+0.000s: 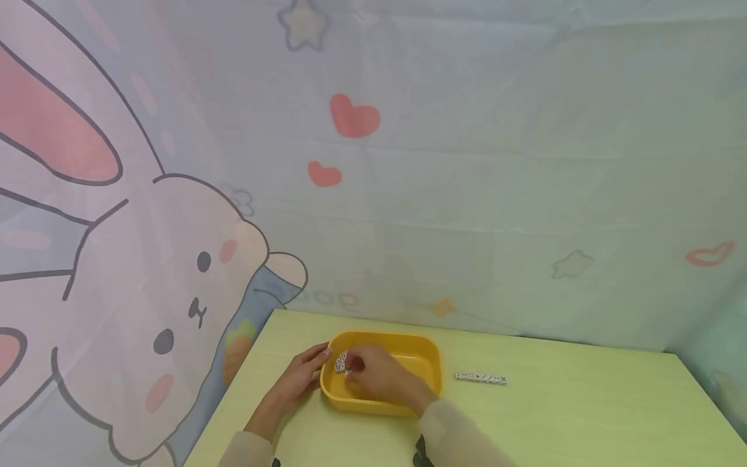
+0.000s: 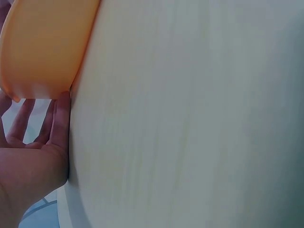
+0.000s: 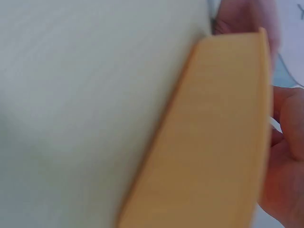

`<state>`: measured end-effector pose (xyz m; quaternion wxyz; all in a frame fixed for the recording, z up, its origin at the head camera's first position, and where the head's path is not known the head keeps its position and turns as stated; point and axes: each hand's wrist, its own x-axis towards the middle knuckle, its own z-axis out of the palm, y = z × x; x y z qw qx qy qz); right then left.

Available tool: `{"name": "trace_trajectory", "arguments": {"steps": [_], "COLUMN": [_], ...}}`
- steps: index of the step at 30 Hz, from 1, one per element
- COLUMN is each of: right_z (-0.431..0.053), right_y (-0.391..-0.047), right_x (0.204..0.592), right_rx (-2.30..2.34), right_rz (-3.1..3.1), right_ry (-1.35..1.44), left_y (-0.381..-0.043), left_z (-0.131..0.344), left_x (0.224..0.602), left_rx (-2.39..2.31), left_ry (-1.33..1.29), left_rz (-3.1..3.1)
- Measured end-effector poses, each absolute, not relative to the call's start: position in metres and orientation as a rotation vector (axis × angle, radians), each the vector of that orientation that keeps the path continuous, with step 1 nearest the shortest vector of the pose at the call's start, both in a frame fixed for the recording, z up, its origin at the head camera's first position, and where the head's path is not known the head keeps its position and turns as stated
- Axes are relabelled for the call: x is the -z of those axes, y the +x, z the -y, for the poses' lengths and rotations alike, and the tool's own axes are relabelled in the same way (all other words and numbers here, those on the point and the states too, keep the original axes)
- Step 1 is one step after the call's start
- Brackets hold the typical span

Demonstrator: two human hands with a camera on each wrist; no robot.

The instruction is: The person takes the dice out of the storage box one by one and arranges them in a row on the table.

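A yellow plastic tray (image 1: 382, 407) stands on the table. My left hand (image 1: 297, 379) is at the tray's left end, its fairly straight fingers touching the end wall and rim; in the left wrist view the fingers (image 2: 61, 123) reach up against that wall. Over the tray's left part, my right hand (image 1: 379, 373) reaches inside with bent fingers and pinches a small white die (image 1: 349, 373). Close beside its fingertips, several white dice (image 1: 340, 364) with dark pips sit together at the tray's left end. The right wrist view shows the right hand (image 3: 287, 156) behind the tray's side wall.
To the right of the tray, several dice (image 1: 480, 378) form a straight row on the pale yellow-green table (image 1: 583, 415). Behind the table hangs a cloth backdrop (image 1: 467, 194) printed with a rabbit, hearts and stars.
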<state>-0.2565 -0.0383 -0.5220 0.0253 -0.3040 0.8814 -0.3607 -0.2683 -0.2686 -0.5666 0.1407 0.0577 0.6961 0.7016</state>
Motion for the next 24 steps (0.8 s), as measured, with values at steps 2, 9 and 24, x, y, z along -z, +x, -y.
{"name": "trace_trajectory", "arguments": {"steps": [2,9,24], "right_z": [0.025,-0.046,-0.214], "right_y": [-0.254,-0.244,-0.221], "right_x": [0.514,0.486,0.511], "right_rx": [1.126,1.163,1.108], "right_rz": [-2.732,-2.869,-3.068], "right_ry": [-0.918,-1.041,-0.622], "left_y": [-0.268,-0.268,-0.269], "left_z": [0.269,0.268,0.266], "left_x": [0.566,0.565,0.564], "left_rx": [-2.03,-2.04,-2.03], "left_ry": [0.172,0.182,0.176], "left_rz": [-2.002,-1.993,-2.016]}}
